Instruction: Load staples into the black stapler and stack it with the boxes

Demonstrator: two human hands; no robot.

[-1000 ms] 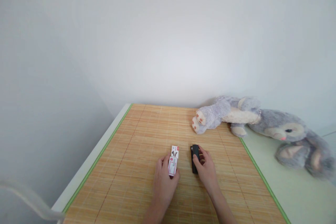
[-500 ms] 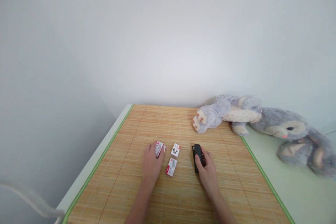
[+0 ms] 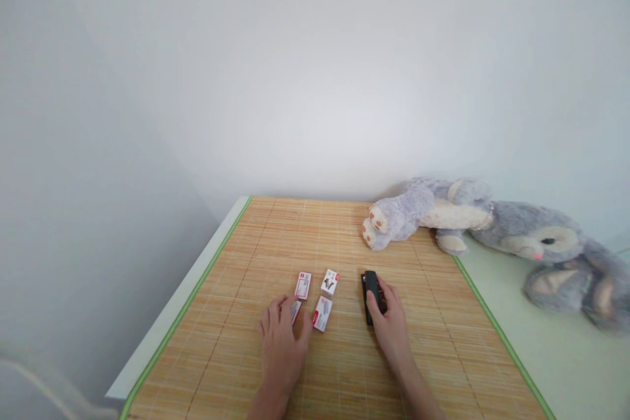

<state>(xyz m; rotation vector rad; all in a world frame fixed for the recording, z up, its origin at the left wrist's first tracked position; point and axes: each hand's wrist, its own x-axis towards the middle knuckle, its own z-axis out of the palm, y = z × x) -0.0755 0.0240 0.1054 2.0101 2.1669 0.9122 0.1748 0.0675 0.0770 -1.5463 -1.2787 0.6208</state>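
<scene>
My right hand (image 3: 391, 328) is wrapped round a black stapler (image 3: 373, 295) that lies lengthwise on the mat. My left hand (image 3: 283, 344) curves over a small red-and-white box (image 3: 295, 310), its thumb on the right side and fingers on the left; the hand hides much of this box. Just beyond it lies a white box with a red border (image 3: 304, 285). To the right of these are a white box with a black staple-remover-like picture (image 3: 329, 282) and, nearer me, a red-and-white staple box (image 3: 322, 314).
A bamboo mat (image 3: 285, 230) with green edging covers much of the white table (image 3: 516, 295). A grey plush rabbit (image 3: 457, 213) lies across the back right, partly on the mat. Behind stands a pale wall (image 3: 315, 79). A blurred white cord (image 3: 44, 387) shows at lower left.
My left hand has come nearer to me with one small box, uncovering the red-bordered box it overlapped. My right hand stays on the stapler.
</scene>
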